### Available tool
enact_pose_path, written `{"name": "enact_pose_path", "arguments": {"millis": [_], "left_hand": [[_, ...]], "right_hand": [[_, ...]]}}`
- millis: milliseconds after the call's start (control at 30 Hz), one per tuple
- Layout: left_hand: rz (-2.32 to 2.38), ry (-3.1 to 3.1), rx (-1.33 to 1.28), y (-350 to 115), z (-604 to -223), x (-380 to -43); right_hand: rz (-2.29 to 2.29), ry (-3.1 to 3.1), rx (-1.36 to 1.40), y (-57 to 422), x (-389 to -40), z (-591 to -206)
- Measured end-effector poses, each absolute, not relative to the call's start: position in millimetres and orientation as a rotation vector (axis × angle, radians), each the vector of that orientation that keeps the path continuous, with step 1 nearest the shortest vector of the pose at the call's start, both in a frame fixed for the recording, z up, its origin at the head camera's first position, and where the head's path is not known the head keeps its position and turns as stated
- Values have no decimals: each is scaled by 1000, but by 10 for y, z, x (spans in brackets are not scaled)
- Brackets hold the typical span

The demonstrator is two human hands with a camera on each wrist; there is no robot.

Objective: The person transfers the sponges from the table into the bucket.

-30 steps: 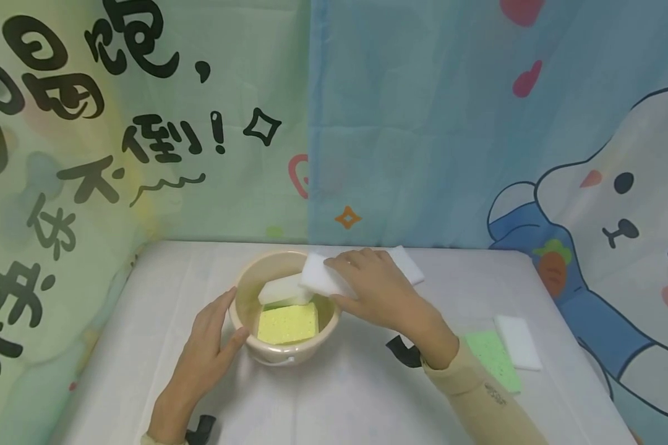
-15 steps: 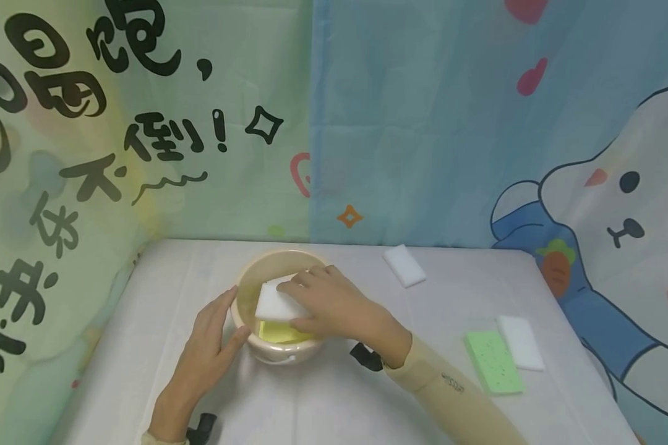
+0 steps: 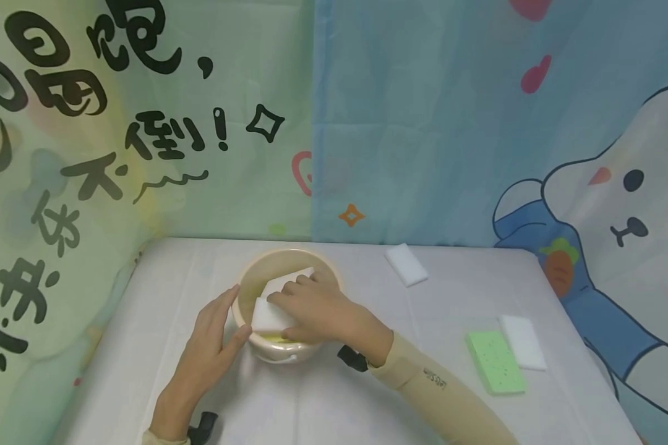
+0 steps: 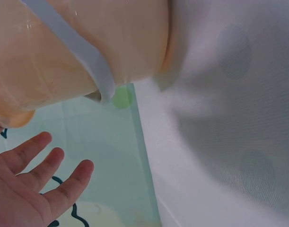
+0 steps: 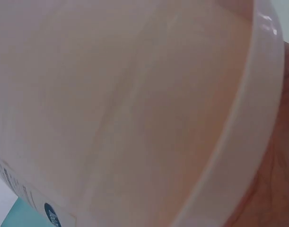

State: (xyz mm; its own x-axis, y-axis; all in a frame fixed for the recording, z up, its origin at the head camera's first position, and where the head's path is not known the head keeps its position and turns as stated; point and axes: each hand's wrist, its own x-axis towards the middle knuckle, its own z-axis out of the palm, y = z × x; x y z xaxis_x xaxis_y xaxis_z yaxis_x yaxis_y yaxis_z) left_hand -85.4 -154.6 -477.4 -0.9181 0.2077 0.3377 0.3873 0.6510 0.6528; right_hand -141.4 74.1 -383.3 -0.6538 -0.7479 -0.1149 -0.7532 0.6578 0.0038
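A cream bucket [image 3: 281, 355] stands on the white table, its pale handle [image 4: 80, 45] hanging down its side in the left wrist view. My left hand [image 3: 211, 346] rests against the left of the rim with thumb and fingers spread; three straight fingers show in the left wrist view. Inside the bucket, my right hand [image 3: 318, 309] holds a white sponge [image 3: 269, 316] between thumb and fingers. Behind that lies another white block [image 3: 285, 281], and a sliver of yellow sponge [image 3: 277, 339] shows below. In the right wrist view the bucket wall [image 5: 125, 104] hides the fingers.
A white sponge [image 3: 406, 264] lies on the table right of the bucket, near the back edge. Farther right, a green sponge [image 3: 495, 363] lies beside another white sponge [image 3: 523, 343]. Printed curtains [image 3: 412, 154] hang behind the table [image 3: 367, 395].
My right hand has carried the white sponge left and down into the bucket, over the yellow one. The left hand stays at the rim.
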Motion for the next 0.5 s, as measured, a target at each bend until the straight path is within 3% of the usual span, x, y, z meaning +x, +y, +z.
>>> {"name": "enact_pose_path", "arguments": {"millis": [500], "left_hand": [[-1103, -2638, -461, -1531, -4776, -851]], "right_hand": [[-20, 2854, -1285, 895, -1401, -3778]]}}
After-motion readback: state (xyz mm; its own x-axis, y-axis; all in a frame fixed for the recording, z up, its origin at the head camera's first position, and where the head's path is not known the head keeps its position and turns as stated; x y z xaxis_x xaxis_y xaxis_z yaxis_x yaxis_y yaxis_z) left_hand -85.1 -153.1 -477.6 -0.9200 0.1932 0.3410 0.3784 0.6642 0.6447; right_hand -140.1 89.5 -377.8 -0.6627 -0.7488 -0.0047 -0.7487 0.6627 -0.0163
